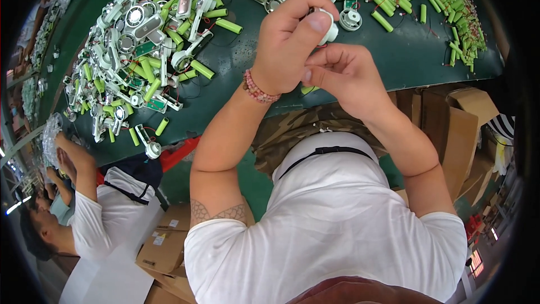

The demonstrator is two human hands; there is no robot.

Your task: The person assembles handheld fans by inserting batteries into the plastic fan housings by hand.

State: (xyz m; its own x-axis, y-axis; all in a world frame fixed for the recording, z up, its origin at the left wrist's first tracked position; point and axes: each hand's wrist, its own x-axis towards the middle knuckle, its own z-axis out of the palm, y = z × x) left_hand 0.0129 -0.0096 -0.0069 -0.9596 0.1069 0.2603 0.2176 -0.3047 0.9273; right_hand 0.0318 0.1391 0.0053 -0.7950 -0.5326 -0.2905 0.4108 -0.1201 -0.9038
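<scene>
Over the near part of the dark green table, my left hand (289,39) grips a white rounded plastic part (331,31) between thumb and fingers. Most of that part is covered by the hand. Just below and to the right, my right hand (351,76) is closed in a pinch close to the left palm; what its fingertips hold is hidden. A green cylindrical battery cell (308,89) peeks out beneath the hands. Beyond them lie white assemblies with round fan-like heads (350,19), some with green circuit boards and red wires.
A large heap of white assemblies and green cells (140,50) covers the table's left. Many wired green cells (461,17) are piled at the far right. Cardboard boxes (444,129) stand at the right below the table edge. Another person (95,208) works at the left.
</scene>
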